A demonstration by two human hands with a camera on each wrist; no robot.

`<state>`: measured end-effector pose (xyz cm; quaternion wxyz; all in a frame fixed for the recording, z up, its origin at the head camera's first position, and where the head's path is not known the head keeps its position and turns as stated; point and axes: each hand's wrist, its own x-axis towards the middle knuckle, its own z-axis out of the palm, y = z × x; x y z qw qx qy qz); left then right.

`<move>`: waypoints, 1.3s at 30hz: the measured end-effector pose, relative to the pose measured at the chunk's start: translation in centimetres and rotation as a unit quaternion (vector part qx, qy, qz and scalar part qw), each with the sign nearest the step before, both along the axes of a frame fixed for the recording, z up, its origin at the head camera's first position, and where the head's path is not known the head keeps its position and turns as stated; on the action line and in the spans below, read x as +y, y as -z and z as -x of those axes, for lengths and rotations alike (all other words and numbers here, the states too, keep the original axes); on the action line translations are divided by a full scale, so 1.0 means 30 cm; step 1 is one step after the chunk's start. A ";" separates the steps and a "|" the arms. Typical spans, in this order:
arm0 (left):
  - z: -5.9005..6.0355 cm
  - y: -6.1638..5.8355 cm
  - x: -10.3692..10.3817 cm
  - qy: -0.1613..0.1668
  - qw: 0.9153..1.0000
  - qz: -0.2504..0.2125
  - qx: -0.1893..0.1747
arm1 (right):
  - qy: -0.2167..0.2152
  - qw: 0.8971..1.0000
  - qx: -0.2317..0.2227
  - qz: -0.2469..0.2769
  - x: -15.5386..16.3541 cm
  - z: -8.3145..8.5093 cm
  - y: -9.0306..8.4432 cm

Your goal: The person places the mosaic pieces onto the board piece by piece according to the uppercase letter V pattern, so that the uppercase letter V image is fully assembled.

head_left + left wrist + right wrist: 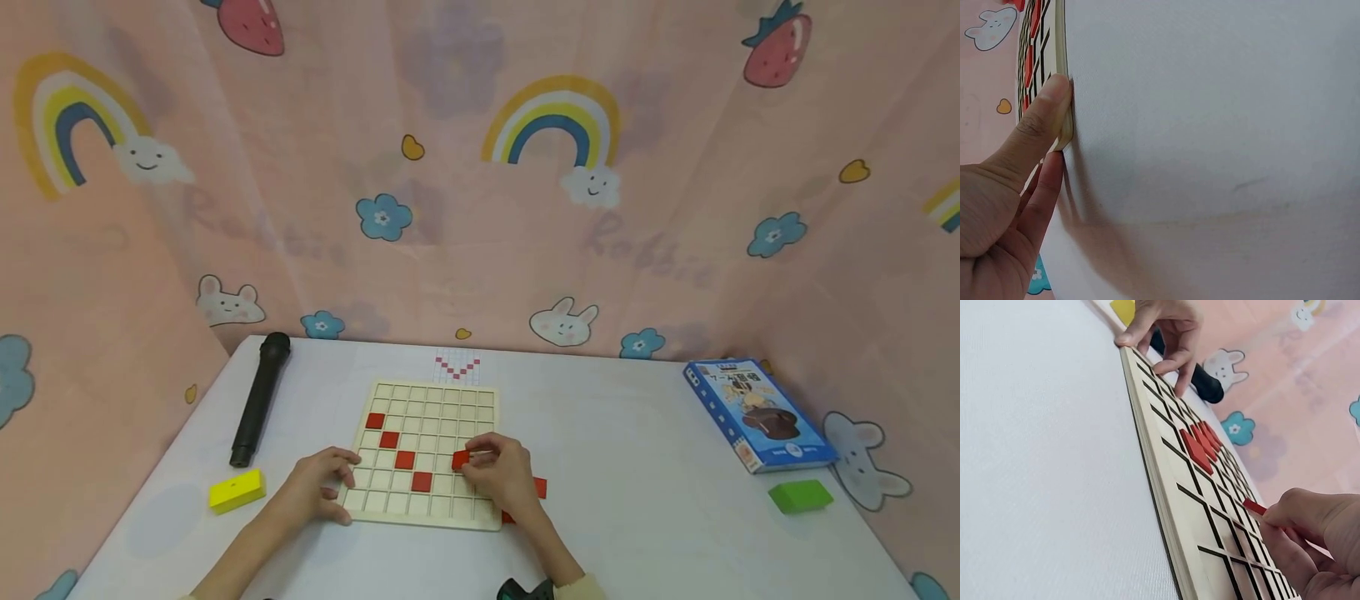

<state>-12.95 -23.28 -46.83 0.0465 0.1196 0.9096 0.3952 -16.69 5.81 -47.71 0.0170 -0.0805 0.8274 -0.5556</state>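
A cream grid board (442,514) lies on the white table, with several red square tiles (405,460) set in a slanting line in its cells. My right hand (501,473) pinches another red tile (1254,506) between thumb and fingertip, close over cells on the board's right side. At the board's near left corner, my left hand (311,487) holds the edge. Its thumb (1054,94) presses the near side, and its other fingers reach round to the left side. Two more red tiles (540,487) show partly from behind my right hand, beside the board.
Behind the board lies a small pattern card (457,367) with red squares in a V. A black microphone-shaped stick (258,400) and a yellow block (237,491) are on the left. On the right are a blue box (761,414) and a green block (800,497). A patterned pink curtain (450,275) surrounds the table.
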 end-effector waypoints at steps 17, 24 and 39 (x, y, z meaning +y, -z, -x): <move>-0.004 0.002 0.004 -0.014 1.000 -0.004 -0.014 | 0.009 1.000 0.020 -0.014 -0.034 0.000 0.021; -0.007 -0.001 0.001 -0.008 1.000 -0.013 -0.011 | 0.013 0.999 0.018 -0.023 -0.043 -0.002 0.029; -0.002 0.005 0.002 -0.016 1.000 -0.008 -0.016 | 0.012 1.000 0.020 -0.017 -0.058 -0.002 0.037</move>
